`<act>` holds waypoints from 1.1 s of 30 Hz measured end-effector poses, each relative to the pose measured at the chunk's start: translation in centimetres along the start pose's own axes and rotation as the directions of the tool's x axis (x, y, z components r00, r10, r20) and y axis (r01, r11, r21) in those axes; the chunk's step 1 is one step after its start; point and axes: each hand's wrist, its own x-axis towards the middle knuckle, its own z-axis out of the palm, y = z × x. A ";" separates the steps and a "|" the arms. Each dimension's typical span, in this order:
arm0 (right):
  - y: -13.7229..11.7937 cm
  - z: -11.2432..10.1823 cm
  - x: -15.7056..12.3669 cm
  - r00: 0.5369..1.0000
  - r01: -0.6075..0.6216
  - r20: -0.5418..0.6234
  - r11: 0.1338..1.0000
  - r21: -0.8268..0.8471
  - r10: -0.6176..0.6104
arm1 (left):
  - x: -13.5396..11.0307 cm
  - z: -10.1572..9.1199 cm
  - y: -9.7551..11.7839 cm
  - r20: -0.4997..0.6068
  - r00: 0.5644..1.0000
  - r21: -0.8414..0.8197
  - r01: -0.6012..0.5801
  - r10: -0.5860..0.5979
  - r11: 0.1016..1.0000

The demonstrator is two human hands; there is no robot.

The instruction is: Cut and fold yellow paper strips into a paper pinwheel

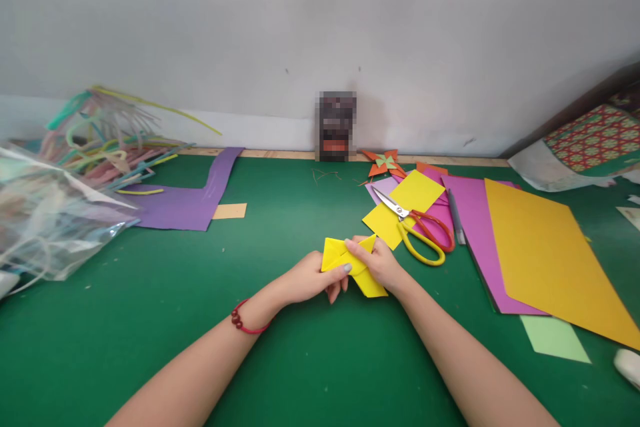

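Note:
A folded yellow paper piece (367, 281) rests low over the green table (200, 280) in the middle of the view. My left hand (307, 278) pinches its left side, and a red bead bracelet circles that wrist. My right hand (381, 263) grips its right side with the index finger pressed across a fold. Both hands are closed on the paper. Just beyond lie scissors (420, 227) with one red and one yellow handle, on a flat yellow sheet (417, 192).
Large orange (550, 260) and magenta (473, 213) sheets lie at right beside a grey pen (455, 217). A purple strip (195, 203) and a clear bag of coloured strips (60, 200) sit at left. An orange paper pinwheel (384, 162) lies by the wall.

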 end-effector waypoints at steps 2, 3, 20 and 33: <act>0.1 0.1 0.0 1.000 0.003 -0.002 1.000 0.006 -0.003 | 0.0 0.0 -0.2 -0.013 1.000 -0.007 -0.024 0.024 1.000; 0.1 0.1 0.0 1.000 0.003 -0.001 1.000 0.008 -0.003 | 0.0 0.0 -0.3 -0.014 0.999 -0.008 -0.033 0.033 0.999; 0.1 0.3 0.1 1.000 0.000 0.002 1.000 0.030 0.000 | 0.0 0.1 -0.7 0.006 0.999 -0.024 -0.032 0.032 0.999; -0.1 1.4 0.1 0.999 -0.008 -0.035 0.998 0.062 0.011 | -0.1 0.5 -0.2 -0.029 1.000 -0.076 0.004 -0.006 0.997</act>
